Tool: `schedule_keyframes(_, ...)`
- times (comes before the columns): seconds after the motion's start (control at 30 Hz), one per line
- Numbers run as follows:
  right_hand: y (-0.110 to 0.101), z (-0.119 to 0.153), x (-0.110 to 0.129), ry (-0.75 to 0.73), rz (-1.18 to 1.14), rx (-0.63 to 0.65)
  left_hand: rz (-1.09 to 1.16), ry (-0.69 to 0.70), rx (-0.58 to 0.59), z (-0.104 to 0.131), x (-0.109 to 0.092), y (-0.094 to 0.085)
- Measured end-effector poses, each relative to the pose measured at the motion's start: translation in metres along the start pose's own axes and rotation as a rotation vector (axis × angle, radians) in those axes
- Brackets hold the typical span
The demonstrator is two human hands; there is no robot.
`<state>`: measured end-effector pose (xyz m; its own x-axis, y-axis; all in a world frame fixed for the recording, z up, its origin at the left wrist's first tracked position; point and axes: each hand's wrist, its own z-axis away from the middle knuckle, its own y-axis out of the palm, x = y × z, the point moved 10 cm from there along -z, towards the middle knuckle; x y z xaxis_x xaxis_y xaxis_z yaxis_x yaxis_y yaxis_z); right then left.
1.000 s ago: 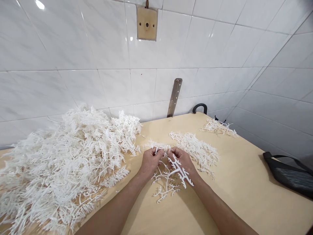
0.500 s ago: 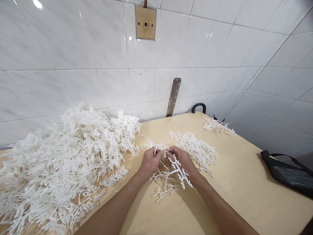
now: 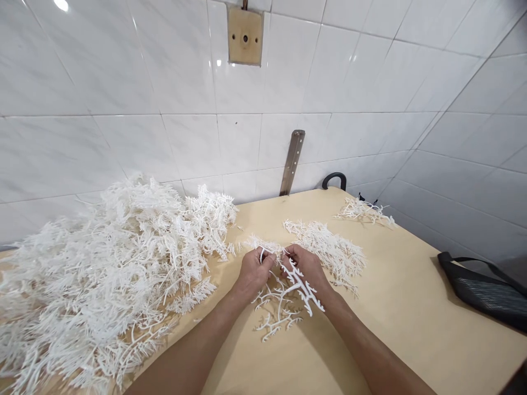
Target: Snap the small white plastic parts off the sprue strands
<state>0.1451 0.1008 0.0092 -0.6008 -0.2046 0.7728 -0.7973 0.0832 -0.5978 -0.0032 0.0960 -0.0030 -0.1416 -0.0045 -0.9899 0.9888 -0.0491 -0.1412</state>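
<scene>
A white branching plastic sprig [image 3: 302, 288] hangs toward me from between my hands. My left hand [image 3: 256, 270] is closed, thumb and fingers pinching a white stem at its upper end. Close beside it, my right hand [image 3: 303, 267] also pinches the white plastic; its fingertips are partly hidden. Below the hands, more bare white branches [image 3: 278, 315] spread over the table, and I cannot tell whether they join the held sprig. Just beyond my fingers lie some fine white sprigs [image 3: 263, 242].
A big heap of white plastic sprigs [image 3: 135, 263] covers the table's left side. A smaller pile [image 3: 329, 249] lies right of my hands, bare stems [image 3: 364, 211] at the far right corner. A black mesh bag [image 3: 486, 291] rests on the right edge; a metal strip [image 3: 292, 163] stands against the wall.
My right hand has shifted very slightly, and a small gap now shows between the fingertips of both hands. The left hand keeps its place; the piles are unchanged.
</scene>
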Motion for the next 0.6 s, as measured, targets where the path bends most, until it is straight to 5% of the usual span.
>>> schedule_keyframes(0.1,-0.005,-0.002,0.018,-0.108,0.168,-0.104,-0.056,0.045,-0.074,-0.001,-0.002,-0.004)
schedule_keyframes(0.3,0.009,-0.004,-0.001,0.129,0.038,0.001,-0.036,0.056,-0.154,0.003,-0.004,-0.009)
schedule_keyframes(0.43,-0.008,-0.005,0.000,0.075,0.099,-0.136,0.030,0.080,-0.163,0.005,-0.005,-0.011)
schedule_keyframes(0.6,-0.028,-0.007,-0.025,0.226,0.089,-0.172,0.222,-0.031,-0.093,0.002,0.009,-0.006)
